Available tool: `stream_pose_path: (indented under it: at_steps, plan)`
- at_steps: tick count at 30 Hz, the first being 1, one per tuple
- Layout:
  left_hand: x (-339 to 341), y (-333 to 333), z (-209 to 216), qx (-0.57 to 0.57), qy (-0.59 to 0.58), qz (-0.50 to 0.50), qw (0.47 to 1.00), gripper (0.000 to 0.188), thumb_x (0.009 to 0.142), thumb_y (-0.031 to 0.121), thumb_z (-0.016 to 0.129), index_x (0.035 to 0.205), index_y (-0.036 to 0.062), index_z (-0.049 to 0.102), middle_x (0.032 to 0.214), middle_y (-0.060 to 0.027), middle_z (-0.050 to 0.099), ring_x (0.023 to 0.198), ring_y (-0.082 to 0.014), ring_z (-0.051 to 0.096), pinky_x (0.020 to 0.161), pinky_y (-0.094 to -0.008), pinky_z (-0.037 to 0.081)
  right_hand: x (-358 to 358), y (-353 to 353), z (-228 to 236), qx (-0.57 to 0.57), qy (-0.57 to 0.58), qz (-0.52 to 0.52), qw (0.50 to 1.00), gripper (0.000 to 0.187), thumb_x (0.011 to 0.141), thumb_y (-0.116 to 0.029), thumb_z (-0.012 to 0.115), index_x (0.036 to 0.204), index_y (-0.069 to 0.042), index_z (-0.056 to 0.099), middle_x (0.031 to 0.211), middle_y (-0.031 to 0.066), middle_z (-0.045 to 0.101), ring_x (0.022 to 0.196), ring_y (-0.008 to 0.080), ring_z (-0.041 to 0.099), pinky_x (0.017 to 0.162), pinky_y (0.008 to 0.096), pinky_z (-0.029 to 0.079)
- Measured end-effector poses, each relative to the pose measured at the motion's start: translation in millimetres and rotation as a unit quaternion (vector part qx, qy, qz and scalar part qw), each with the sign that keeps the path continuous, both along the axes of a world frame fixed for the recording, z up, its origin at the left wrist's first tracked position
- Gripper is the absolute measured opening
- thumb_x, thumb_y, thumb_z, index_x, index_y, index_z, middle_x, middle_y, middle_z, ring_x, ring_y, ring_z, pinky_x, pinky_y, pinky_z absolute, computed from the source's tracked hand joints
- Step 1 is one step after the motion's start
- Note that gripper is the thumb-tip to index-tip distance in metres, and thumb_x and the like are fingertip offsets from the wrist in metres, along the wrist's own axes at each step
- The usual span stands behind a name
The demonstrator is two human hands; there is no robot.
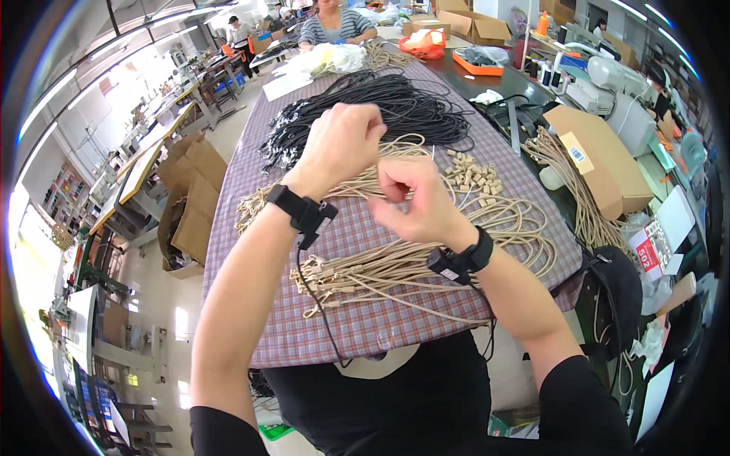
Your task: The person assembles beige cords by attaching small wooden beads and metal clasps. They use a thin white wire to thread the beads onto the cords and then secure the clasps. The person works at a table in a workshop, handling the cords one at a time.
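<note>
Above the middle of the table, my left hand (342, 144) is closed, its back turned up and its fingertips hidden. Just right of it and a little nearer, my right hand (420, 199) has its fingers curled in and its thumb bent toward them. I cannot make out what either hand holds. Beneath and before them lie beige cords (525, 216), with metal clasps (323, 275) at the left ends of the nearer bundle. Small beige cylindrical pieces (475, 175) are heaped right of my right hand. Farther back spreads a large pile of black cords (395, 102) with silvery ends.
A checked cloth (274, 334) covers the table. At right are a cardboard box (601, 163), more beige cords (570, 182) and a sewing machine (612, 76). A person (334, 30) sits at the far end. Open cartons (190, 205) stand on the floor at left.
</note>
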State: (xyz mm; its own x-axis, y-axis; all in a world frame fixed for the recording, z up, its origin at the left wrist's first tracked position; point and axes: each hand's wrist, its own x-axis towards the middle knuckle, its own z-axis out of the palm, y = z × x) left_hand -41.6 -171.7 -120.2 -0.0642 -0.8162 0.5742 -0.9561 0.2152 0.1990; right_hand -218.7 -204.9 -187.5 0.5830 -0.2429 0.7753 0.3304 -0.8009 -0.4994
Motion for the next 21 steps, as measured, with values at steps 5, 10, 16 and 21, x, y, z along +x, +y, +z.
stream_pose_path:
  at_steps: [5,10,16,21]
  plan:
    - [4,-10,-19,0.029,-0.211,-0.052,0.976,0.021,0.085,0.024,0.069,0.075,0.0059,0.065,0.069,-0.0158,0.065,0.069,-0.0392,0.068,0.062,-0.0488,0.050,17,21,6,-0.127,-0.167,-0.082,0.974,0.031,0.081,-0.019,0.087,0.105,-0.011,0.070,0.106,0.0058,0.067,0.099,0.0258,0.065,0.081,0.0378,0.049]
    - [-28,-27,-70,-0.036,-0.282,-0.115,0.952,0.012,0.093,0.026,0.064,0.095,0.0143,0.063,0.095,-0.0052,0.063,0.093,-0.0248,0.063,0.077,-0.0431,0.049,2,13,-4,-0.166,-0.059,-0.102,0.979,0.043,0.084,-0.031,0.086,0.123,-0.014,0.075,0.124,0.0015,0.073,0.119,0.0233,0.063,0.112,0.0456,0.037]
    - [-56,6,-61,0.092,-0.338,-0.063,0.935,0.018,0.087,0.030,0.066,0.093,0.0134,0.068,0.097,-0.0090,0.069,0.092,-0.0290,0.065,0.079,-0.0429,0.053,11,11,-2,-0.144,-0.069,-0.044,0.986,0.027,0.086,-0.041,0.081,0.097,-0.017,0.079,0.100,0.0021,0.077,0.103,0.0270,0.071,0.086,0.0476,0.049]
    - [-78,6,-60,0.119,-0.330,-0.103,0.931,0.019,0.092,0.029,0.063,0.100,0.0126,0.067,0.105,-0.0097,0.068,0.099,-0.0278,0.065,0.086,-0.0431,0.053,-22,32,21,-0.056,0.083,-0.176,0.979,0.031,0.089,-0.048,0.077,0.086,-0.017,0.077,0.085,0.0074,0.075,0.083,0.0334,0.073,0.066,0.0519,0.052]
